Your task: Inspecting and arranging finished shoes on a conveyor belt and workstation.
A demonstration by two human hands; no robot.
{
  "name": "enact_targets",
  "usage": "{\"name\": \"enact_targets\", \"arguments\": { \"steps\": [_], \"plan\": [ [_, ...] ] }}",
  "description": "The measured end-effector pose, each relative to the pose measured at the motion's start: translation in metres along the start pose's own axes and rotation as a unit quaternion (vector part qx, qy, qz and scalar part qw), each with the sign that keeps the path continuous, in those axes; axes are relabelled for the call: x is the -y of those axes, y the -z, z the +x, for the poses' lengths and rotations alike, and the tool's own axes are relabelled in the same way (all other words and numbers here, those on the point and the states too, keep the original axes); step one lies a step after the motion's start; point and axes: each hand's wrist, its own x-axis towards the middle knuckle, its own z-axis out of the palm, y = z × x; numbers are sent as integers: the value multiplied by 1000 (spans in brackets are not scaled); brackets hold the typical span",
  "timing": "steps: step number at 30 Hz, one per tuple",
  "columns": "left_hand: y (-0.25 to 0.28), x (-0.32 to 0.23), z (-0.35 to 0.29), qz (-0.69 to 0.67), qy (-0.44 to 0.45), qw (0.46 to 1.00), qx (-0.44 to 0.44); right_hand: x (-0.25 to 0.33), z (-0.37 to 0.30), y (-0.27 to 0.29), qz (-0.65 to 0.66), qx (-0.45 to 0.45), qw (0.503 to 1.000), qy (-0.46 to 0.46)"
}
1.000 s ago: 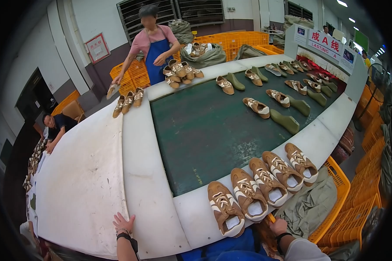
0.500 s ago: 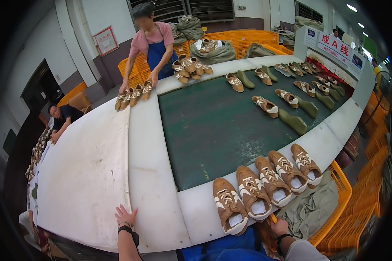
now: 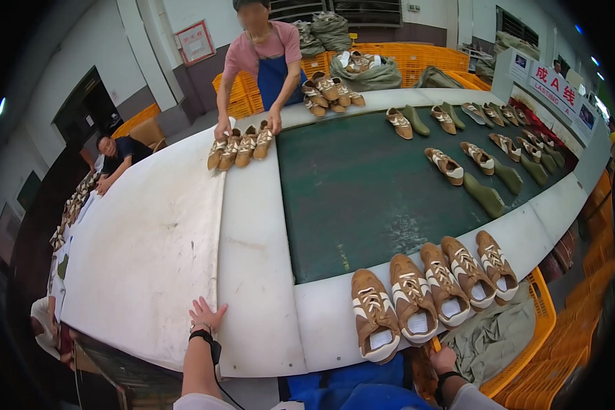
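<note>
My left hand [image 3: 207, 316] lies flat with its fingers spread on the white sheet [image 3: 150, 273] near its right edge. My right hand [image 3: 443, 359] is closed around an orange bar [image 3: 436, 344]; whether that bar belongs to the crate beside it, I cannot tell. Just beyond this hand, several brown and white lace-up sneakers [image 3: 411, 299] stand in a row on the white table border [image 3: 328, 342], toes pointing away from me. Across the table, another person's hands [image 3: 274, 121] touch both ends of a row of similar sneakers [image 3: 242, 147].
A green belt [image 3: 348, 198] carries sneakers [image 3: 445, 166] and green shoe lasts [image 3: 484, 196]. An orange crate [image 3: 545, 301] with grey-green cloth [image 3: 495, 331] stands at my right. More sneakers [image 3: 329, 92] are piled at the far border. Another person [image 3: 126, 154] leans at the far left.
The whole scene has shifted to the right in the picture, as my head has turned slightly left. My hands keep their places. The sneakers by me have not visibly moved on the border.
</note>
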Motion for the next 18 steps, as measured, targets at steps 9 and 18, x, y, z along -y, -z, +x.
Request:
{"name": "enact_targets", "arguments": {
  "steps": [9, 18],
  "plan": [
    [59, -48, 67, 34, -222, 972, -65, -2, 2, -3, 16, 1, 1000, 15],
    [133, -186, 120, -44, -131, 967, -214, -4, 5, -8, 12, -13, 999, 26]
  ]
}}
